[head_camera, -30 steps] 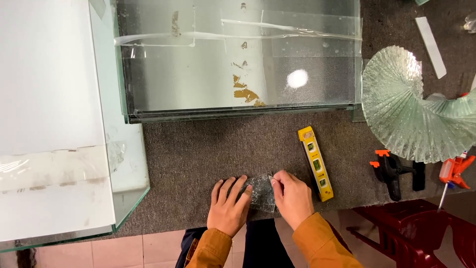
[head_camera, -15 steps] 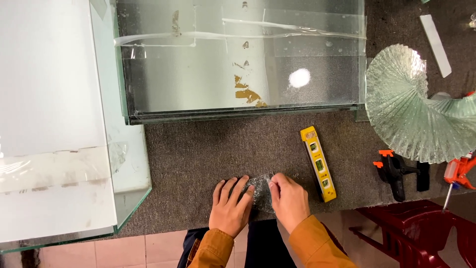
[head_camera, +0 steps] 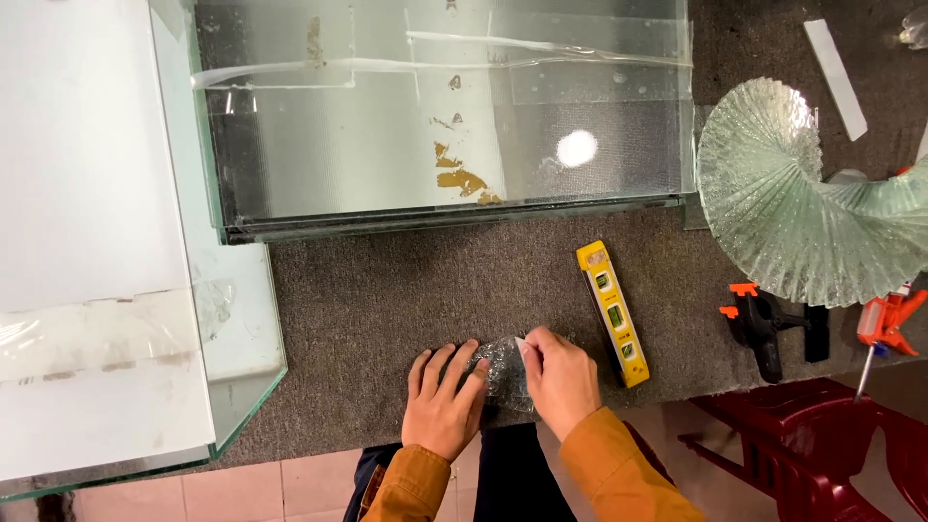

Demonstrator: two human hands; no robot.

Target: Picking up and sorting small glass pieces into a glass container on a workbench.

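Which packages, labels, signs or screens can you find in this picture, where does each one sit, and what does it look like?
No packages, signs or screens show.
Stickers on the yellow spirit level: small, dark, on its face, on the mat right of the hands; too small to make out.
Torn brown sticker scraps: ragged gold-brown patches on the glass tank at the top.
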